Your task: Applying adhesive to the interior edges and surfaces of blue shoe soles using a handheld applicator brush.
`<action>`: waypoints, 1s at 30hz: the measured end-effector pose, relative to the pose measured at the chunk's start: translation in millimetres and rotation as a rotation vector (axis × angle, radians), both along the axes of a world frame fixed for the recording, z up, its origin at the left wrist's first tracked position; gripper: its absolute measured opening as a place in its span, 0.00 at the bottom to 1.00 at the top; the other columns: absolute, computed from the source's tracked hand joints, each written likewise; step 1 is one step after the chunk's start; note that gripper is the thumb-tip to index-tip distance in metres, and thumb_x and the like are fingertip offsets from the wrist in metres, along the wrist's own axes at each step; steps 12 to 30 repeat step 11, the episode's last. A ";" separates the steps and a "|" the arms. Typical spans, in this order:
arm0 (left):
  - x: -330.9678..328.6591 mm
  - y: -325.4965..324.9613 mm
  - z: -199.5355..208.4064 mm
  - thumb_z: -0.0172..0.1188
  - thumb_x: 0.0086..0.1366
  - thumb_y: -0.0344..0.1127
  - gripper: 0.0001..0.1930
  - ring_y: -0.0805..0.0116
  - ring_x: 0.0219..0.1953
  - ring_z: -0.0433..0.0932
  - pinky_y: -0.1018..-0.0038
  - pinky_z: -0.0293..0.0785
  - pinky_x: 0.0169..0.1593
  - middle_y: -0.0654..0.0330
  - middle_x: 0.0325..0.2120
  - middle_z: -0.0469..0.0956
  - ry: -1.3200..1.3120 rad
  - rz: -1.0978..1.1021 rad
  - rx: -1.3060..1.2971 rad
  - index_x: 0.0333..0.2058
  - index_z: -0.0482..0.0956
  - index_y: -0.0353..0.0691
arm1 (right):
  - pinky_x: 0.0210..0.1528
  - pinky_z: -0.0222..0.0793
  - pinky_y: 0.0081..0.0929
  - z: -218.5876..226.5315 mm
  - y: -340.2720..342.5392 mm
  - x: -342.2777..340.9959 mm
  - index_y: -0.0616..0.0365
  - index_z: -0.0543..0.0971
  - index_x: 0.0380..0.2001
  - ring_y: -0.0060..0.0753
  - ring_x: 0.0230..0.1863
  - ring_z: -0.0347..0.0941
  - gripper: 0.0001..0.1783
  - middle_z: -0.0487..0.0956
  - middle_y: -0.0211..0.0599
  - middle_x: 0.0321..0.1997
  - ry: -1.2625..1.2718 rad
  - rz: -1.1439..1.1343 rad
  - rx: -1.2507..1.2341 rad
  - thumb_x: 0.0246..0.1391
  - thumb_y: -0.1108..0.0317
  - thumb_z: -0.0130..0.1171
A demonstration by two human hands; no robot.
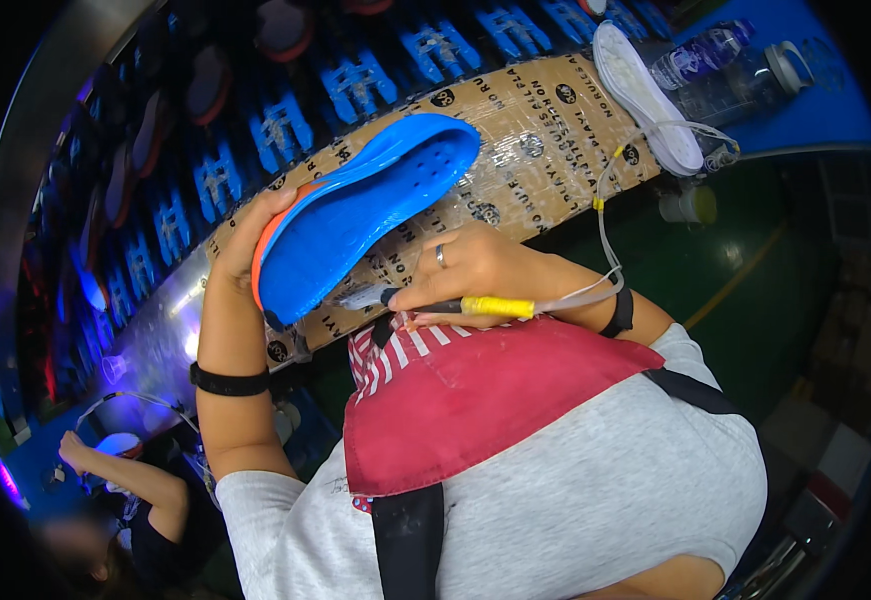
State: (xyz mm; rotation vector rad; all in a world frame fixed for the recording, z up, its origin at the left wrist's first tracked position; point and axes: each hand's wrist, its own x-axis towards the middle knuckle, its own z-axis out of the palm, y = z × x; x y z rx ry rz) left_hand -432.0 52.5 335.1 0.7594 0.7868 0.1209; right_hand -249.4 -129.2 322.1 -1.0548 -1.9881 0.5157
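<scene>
A blue shoe sole with an orange side wall is tilted up, its hollow inner face toward me. My left hand is closed round its orange edge near the lower-left end. In my right hand, just below the sole, is a brush with a black handle wrapped in yellow tape. Its pale bristles point left, close to the sole's lower edge; I cannot tell whether they touch. A clear tube runs from the brush's rear end past my right wrist.
Printed cardboard covers the bench. A white sole, a purple-labelled bottle and a clear jug are at the upper right. Beyond the cardboard runs a row of blue holders with dark soles. Another person's arm is at lower left.
</scene>
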 end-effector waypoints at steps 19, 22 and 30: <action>8.9 -36.5 -40.9 0.49 0.57 0.54 0.33 0.50 0.48 0.74 0.55 0.71 0.51 0.46 0.50 0.71 -0.236 0.065 -0.063 0.57 0.63 0.37 | 0.40 0.70 0.19 1.9 12.5 25.2 0.55 0.83 0.34 0.28 0.36 0.78 0.12 0.82 0.35 0.34 0.558 -0.320 -0.454 0.43 0.69 0.67; 8.9 -36.5 -40.9 0.49 0.57 0.54 0.33 0.50 0.48 0.74 0.55 0.71 0.51 0.46 0.50 0.71 -0.236 0.065 -0.063 0.57 0.63 0.37 | 0.40 0.70 0.19 1.9 12.5 25.2 0.55 0.83 0.34 0.28 0.36 0.78 0.12 0.82 0.35 0.34 0.558 -0.320 -0.454 0.43 0.69 0.67; 8.9 -36.5 -40.9 0.49 0.57 0.54 0.33 0.50 0.48 0.74 0.55 0.71 0.51 0.46 0.50 0.71 -0.236 0.065 -0.063 0.57 0.63 0.37 | 0.40 0.70 0.19 1.9 12.5 25.2 0.55 0.83 0.34 0.28 0.36 0.78 0.12 0.82 0.35 0.34 0.558 -0.320 -0.454 0.43 0.69 0.67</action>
